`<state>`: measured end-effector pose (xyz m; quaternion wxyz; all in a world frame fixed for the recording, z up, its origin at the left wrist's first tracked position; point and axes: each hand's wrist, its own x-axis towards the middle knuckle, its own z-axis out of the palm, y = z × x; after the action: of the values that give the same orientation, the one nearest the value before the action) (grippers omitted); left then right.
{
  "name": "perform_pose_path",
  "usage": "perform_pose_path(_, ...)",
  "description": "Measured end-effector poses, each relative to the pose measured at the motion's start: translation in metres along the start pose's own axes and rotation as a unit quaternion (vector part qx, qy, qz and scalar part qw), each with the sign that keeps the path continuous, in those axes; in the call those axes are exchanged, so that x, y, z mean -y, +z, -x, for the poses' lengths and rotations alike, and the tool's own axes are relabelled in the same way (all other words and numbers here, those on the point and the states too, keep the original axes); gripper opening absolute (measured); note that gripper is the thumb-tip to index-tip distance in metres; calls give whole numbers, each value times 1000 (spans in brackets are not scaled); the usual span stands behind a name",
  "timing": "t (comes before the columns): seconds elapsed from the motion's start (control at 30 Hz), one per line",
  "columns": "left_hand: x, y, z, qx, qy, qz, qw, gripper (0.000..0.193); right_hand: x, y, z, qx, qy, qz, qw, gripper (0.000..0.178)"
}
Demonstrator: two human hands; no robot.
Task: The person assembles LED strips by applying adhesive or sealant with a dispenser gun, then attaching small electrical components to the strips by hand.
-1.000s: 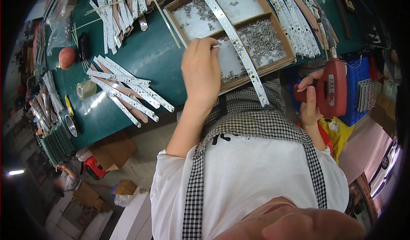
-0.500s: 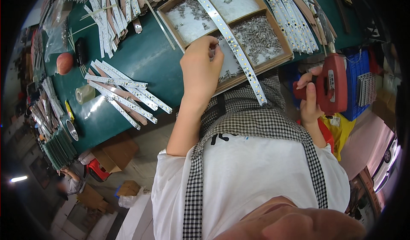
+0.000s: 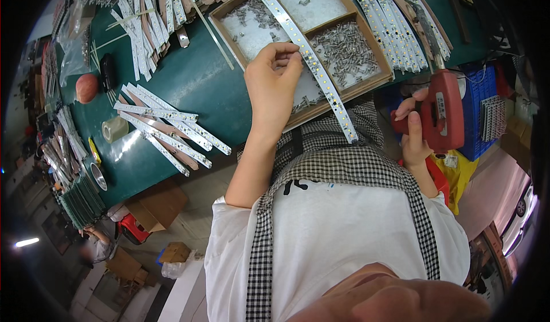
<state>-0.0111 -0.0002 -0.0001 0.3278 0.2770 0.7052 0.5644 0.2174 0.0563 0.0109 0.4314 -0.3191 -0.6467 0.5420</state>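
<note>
A long white LED strip board (image 3: 312, 61) lies slantwise across a divided cardboard tray (image 3: 361, 87), its near end sticking out over my checked apron. My left hand (image 3: 273, 81) is above the tray's near left part, thumb and fingers pinched together, with the fingertips at the strip's left edge. Whatever is between them is too small to make out. On the right, my right hand (image 3: 415, 136) is closed on the grip of a red pistol-shaped tool (image 3: 448, 113), whose thin metal tip points away toward the table. Small metal parts (image 3: 344, 47) fill the tray's right compartment.
Loose LED strips (image 3: 172, 124) lie crossed on the green table (image 3: 189, 70). More strips are stacked at the far left and beside the tray (image 3: 395, 30). A tape roll (image 3: 115, 127), a red apple (image 3: 87, 88) and a blue crate (image 3: 480, 113) are around. Another person (image 3: 98, 245) is at lower left.
My left hand has shifted slightly, bringing its fingertips to the strip's edge. The red tool in my right hand has moved a little to the left. The strip has barely moved.
</note>
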Motion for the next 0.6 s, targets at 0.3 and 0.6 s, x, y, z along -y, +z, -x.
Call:
perform_pose_path(0.3,-1,5,1,-23,-16,-20,999,10,2,1,-2,7,19,0,1000,32)
perform_pose_path(0.6,1,6,0,-22,6,-33,999,12,-1,0,0,6,14,9,1000,32)
